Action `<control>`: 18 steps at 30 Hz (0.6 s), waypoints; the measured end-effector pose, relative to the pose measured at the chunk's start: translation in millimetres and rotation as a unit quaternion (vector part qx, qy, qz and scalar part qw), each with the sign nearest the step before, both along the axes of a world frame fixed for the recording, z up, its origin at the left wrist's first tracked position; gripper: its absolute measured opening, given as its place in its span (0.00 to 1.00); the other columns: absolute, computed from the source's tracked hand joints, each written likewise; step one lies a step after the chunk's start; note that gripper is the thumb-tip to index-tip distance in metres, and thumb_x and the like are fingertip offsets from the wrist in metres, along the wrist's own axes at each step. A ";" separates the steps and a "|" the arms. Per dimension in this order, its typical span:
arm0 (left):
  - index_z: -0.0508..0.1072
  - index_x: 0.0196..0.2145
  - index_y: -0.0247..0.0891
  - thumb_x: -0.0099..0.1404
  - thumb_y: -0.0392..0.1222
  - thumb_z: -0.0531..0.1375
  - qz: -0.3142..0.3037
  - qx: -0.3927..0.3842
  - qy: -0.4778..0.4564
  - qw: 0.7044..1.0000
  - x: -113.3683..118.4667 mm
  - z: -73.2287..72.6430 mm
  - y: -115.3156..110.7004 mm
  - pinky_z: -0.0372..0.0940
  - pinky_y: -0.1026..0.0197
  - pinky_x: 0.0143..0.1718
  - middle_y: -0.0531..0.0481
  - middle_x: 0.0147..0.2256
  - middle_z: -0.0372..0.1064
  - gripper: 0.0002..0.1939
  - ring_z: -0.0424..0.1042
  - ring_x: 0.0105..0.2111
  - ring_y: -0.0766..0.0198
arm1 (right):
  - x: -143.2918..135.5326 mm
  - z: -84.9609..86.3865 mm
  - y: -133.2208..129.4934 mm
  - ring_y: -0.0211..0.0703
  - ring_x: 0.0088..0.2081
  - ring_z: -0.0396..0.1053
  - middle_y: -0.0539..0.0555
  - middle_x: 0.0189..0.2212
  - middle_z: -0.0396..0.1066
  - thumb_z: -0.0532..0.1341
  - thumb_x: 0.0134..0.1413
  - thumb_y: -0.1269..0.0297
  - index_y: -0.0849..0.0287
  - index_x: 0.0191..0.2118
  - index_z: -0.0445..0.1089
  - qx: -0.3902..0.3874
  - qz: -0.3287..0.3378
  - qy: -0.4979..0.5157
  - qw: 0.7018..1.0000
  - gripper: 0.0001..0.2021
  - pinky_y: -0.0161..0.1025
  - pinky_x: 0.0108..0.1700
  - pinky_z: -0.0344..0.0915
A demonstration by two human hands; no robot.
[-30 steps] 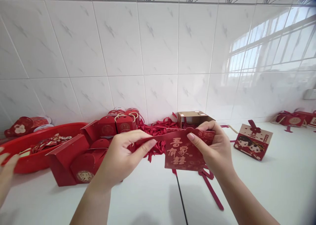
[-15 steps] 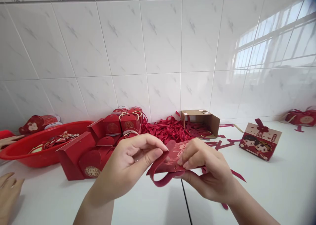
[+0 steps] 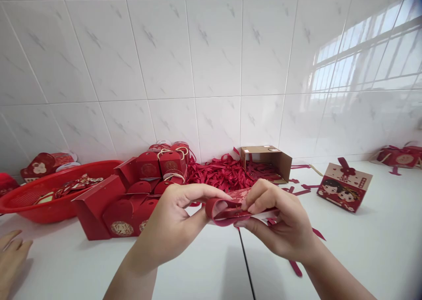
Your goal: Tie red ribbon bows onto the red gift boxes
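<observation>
Between my hands, above the table, is a small red printed paper gift box [image 3: 240,195], its far side partly hidden by my fingers. A red strap [image 3: 221,221] curls in a loop around its near end. My left hand [image 3: 180,218] is closed at that end, fingers behind the strap and thumb at its left side. My right hand [image 3: 280,216] pinches the box's right part, thumb underneath and fingers on top. Behind them lies a heap of red straps [image 3: 217,170], some spilling from an open cardboard box [image 3: 283,159].
To the left stand several red gift boxes [image 3: 121,212] and a red plastic basin [image 3: 59,210] with flat printed pieces. Another person's hand [image 3: 13,258] rests at the left edge. A box with a printed couple [image 3: 343,188] stands at right, near loose straps [image 3: 296,268]. A tiled wall [image 3: 217,63] is behind.
My left hand has moved slightly right, against the box's end. The strap loop has been drawn up and tighter around that end, and the box is tilted flatter. My right hand keeps its pinch.
</observation>
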State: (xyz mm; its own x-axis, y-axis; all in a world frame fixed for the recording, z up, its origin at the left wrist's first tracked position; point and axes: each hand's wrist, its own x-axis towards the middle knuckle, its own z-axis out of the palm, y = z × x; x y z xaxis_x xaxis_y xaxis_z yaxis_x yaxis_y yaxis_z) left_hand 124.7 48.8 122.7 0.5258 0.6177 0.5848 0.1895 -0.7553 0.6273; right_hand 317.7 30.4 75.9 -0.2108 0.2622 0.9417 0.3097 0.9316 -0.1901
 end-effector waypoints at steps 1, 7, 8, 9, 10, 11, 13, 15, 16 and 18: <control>0.78 0.32 0.40 0.61 0.34 0.59 0.004 0.001 0.001 1.000 -0.1 0.0 -0.3 0.62 0.76 0.18 0.56 0.18 0.67 0.07 0.71 0.25 0.70 | 0.1 -0.2 0.1 0.37 0.29 0.68 0.50 0.28 0.67 0.65 0.48 0.76 0.58 0.33 0.61 -0.001 0.001 0.001 1.000 0.12 0.36 0.29 0.63; 0.78 0.33 0.42 0.62 0.32 0.58 0.004 0.001 -0.010 1.000 -3.1 -0.9 -2.8 0.60 0.77 0.18 0.57 0.18 0.67 0.09 0.71 0.26 0.71 | 0.3 -0.6 0.5 0.37 0.29 0.68 0.50 0.28 0.67 0.65 0.48 0.76 0.57 0.33 0.61 -0.009 0.012 0.003 1.000 0.12 0.36 0.29 0.64; 0.78 0.33 0.42 0.62 0.32 0.58 -0.001 0.002 -0.007 1.000 -3.7 -0.9 -3.2 0.62 0.76 0.20 0.57 0.20 0.70 0.10 0.72 0.26 0.71 | 0.4 -0.4 0.5 0.37 0.28 0.68 0.50 0.28 0.67 0.65 0.48 0.76 0.57 0.33 0.61 -0.011 0.013 0.003 1.000 0.12 0.36 0.29 0.64; 0.78 0.33 0.42 0.61 0.31 0.58 -0.008 0.004 -0.002 1.000 -4.2 -1.0 -3.4 0.64 0.76 0.23 0.57 0.22 0.72 0.10 0.72 0.27 0.71 | 0.5 -0.2 0.5 0.37 0.28 0.68 0.50 0.28 0.67 0.65 0.48 0.76 0.57 0.33 0.61 -0.012 0.011 0.004 1.000 0.12 0.36 0.29 0.64; 0.78 0.34 0.42 0.61 0.30 0.58 -0.017 0.005 0.004 1.000 -4.7 -1.0 -3.4 0.66 0.74 0.25 0.56 0.25 0.74 0.11 0.73 0.28 0.71 | 0.5 0.0 0.5 0.37 0.29 0.68 0.50 0.28 0.67 0.65 0.48 0.76 0.57 0.33 0.61 -0.010 0.008 0.006 1.000 0.12 0.36 0.29 0.65; 0.78 0.35 0.42 0.61 0.29 0.58 -0.026 0.007 0.010 1.000 -5.1 -1.2 -3.1 0.67 0.73 0.28 0.56 0.28 0.75 0.11 0.73 0.29 0.70 | 0.6 0.1 0.4 0.37 0.29 0.68 0.50 0.29 0.67 0.65 0.48 0.76 0.57 0.33 0.61 -0.007 0.004 0.009 1.000 0.12 0.36 0.29 0.65; 0.77 0.36 0.42 0.61 0.28 0.58 -0.053 0.018 0.017 0.998 -6.0 -1.8 -2.0 0.69 0.70 0.32 0.54 0.32 0.76 0.12 0.74 0.32 0.68 | 0.6 -0.1 0.0 0.37 0.30 0.68 0.52 0.31 0.67 0.65 0.48 0.76 0.57 0.33 0.61 0.000 -0.002 0.014 1.000 0.12 0.36 0.30 0.65; 0.76 0.37 0.41 0.62 0.28 0.57 -0.090 0.036 0.021 0.995 -7.0 -2.9 -0.4 0.70 0.66 0.36 0.52 0.33 0.76 0.12 0.74 0.35 0.65 | 0.3 -0.5 -0.7 0.38 0.31 0.69 0.53 0.32 0.68 0.65 0.47 0.77 0.57 0.33 0.61 0.001 0.001 0.013 1.000 0.13 0.36 0.31 0.66; 0.75 0.37 0.40 0.62 0.27 0.57 -0.109 0.042 0.022 0.993 -7.5 -3.4 0.2 0.70 0.64 0.37 0.51 0.33 0.75 0.12 0.74 0.37 0.64 | 0.2 -0.7 -1.1 0.38 0.31 0.69 0.53 0.33 0.69 0.65 0.48 0.77 0.57 0.32 0.60 0.000 0.005 0.012 1.000 0.13 0.37 0.31 0.66; 0.75 0.38 0.39 0.61 0.27 0.57 -0.141 0.048 0.023 0.989 -8.6 -4.0 0.8 0.69 0.61 0.39 0.49 0.34 0.75 0.12 0.73 0.38 0.62 | -0.1 -0.8 -1.9 0.39 0.31 0.69 0.52 0.31 0.70 0.64 0.48 0.78 0.57 0.31 0.60 0.003 0.013 0.010 1.000 0.12 0.38 0.31 0.66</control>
State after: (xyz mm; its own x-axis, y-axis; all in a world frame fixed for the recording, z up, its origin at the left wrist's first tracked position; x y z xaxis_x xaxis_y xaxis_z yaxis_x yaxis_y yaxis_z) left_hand 116.1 49.6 118.7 0.6970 0.3860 0.6043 -0.0097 -0.8376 0.5462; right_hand 317.6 28.5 75.1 -0.1980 0.2509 0.9475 0.2824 0.9403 -0.1900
